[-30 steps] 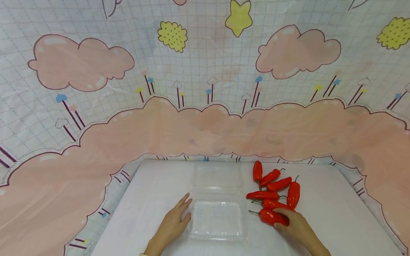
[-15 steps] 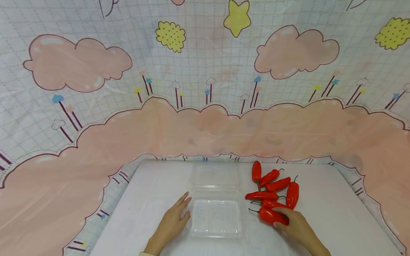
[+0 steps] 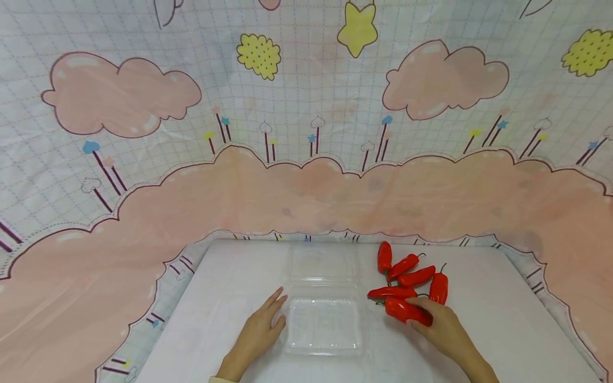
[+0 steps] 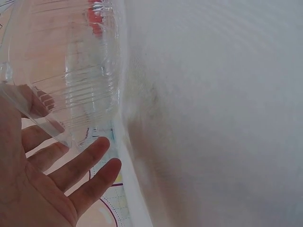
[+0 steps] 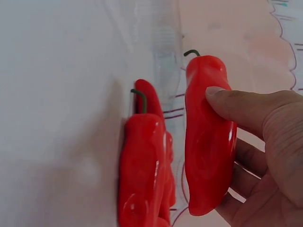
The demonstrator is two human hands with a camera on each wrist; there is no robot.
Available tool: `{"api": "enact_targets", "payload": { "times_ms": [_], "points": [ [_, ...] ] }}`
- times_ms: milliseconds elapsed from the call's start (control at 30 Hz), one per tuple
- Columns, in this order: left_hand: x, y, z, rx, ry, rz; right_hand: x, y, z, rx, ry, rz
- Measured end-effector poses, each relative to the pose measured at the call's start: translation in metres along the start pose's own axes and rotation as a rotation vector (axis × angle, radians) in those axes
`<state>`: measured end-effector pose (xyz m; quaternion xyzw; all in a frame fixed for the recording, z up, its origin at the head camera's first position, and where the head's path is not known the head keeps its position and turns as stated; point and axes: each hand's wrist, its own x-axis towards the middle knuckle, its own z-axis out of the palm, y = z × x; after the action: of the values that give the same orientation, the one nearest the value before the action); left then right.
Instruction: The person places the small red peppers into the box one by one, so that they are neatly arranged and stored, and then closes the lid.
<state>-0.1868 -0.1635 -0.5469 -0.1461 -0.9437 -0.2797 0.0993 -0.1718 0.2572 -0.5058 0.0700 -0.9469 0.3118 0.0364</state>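
Note:
My right hand [image 3: 441, 325] pinches a red chili pepper [image 5: 208, 137] between thumb and fingers, its green stem free; the right wrist view shows it held apart from the other peppers [image 5: 142, 170]. Beside the open clear plastic box [image 3: 323, 324] is my left hand [image 3: 258, 330], fingers extended. In the left wrist view the fingers [image 4: 90, 179] are spread and straight near the box's ribbed wall [image 4: 90, 90], the thumb seen through the plastic.
Several red peppers [image 3: 415, 276] lie grouped on the white table [image 3: 230, 276], right of the box. The box's lid [image 3: 323, 265] lies folded back behind its base. A patterned cloth [image 3: 306, 197] rises behind the table.
My right hand has raised the nearest pepper off the table, and in the head view it now covers the pepper behind it. The left hand stays in place.

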Motion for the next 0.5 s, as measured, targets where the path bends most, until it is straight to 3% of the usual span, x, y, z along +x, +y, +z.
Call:
{"api": "enact_targets", "payload": {
  "times_ms": [500],
  "points": [
    [0.000,0.000,0.001,0.011,0.001,-0.006,0.011,-0.022,0.003,0.064,0.042,-0.033]
  ]
}}
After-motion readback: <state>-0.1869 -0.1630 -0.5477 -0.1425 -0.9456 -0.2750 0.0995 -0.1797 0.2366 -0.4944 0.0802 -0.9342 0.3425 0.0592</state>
